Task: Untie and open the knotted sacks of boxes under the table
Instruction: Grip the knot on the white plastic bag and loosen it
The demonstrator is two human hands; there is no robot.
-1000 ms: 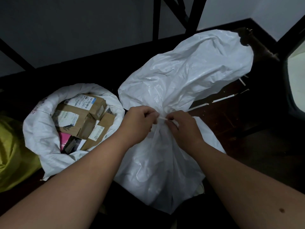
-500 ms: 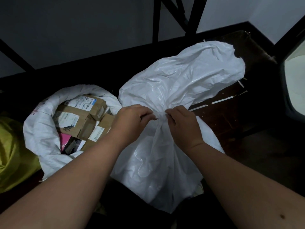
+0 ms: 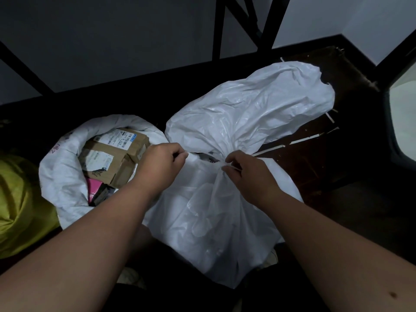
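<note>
A large white plastic sack (image 3: 225, 221) stands in front of me, its loose top (image 3: 254, 109) flopped away toward the back right. My left hand (image 3: 161, 167) pinches the sack's neck on the left side. My right hand (image 3: 245, 174) pinches a thin white tie strip at the gathered neck (image 3: 211, 161). A small dark gap shows in the neck between the two hands. To the left stands a second white sack (image 3: 60, 176), open, with its rim rolled down and several cardboard boxes (image 3: 117, 154) showing inside.
A yellow-green bag (image 3: 20, 206) lies at the far left. Black table frame bars (image 3: 219, 30) cross above against a grey wall. Dark wooden floor (image 3: 337, 165) with strips of torn tape lies to the right. A dark curved object edges the far right.
My hands have drawn apart, the left moving left, and the gathered neck has loosened with a gap showing. The sack's floppy top has sunk lower toward the floor.
</note>
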